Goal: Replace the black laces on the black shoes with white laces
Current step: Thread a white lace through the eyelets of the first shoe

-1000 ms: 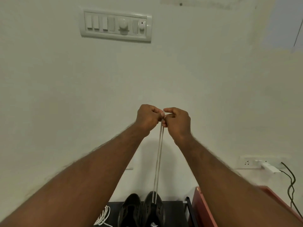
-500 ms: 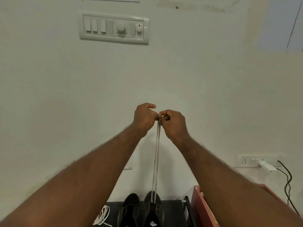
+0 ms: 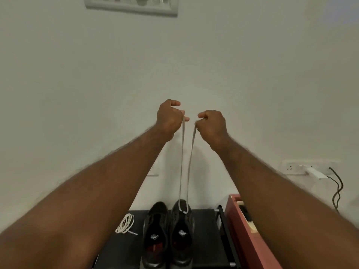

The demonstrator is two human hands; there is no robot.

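Observation:
Two black shoes stand side by side on a black surface (image 3: 206,226), toes away from me: the left shoe (image 3: 155,233) and the right shoe (image 3: 182,230). A white lace (image 3: 182,164) runs through the front eyelets of the right shoe and rises in two taut strands. My left hand (image 3: 169,119) pinches the end of one strand, and my right hand (image 3: 211,125) pinches the end of the other. Both hands are held high in front of the wall, a small gap between them. A second white lace (image 3: 125,224) lies coiled left of the shoes.
A red box (image 3: 250,235) stands right of the black surface. On the wall are a switch panel (image 3: 132,4) at the top and a socket (image 3: 291,167) with a plugged charger and dark cable (image 3: 337,189) at the right.
My hands, which were touching at the lace ends, have moved apart, so the two strands now spread. The view has tilted down, showing more of the shoes.

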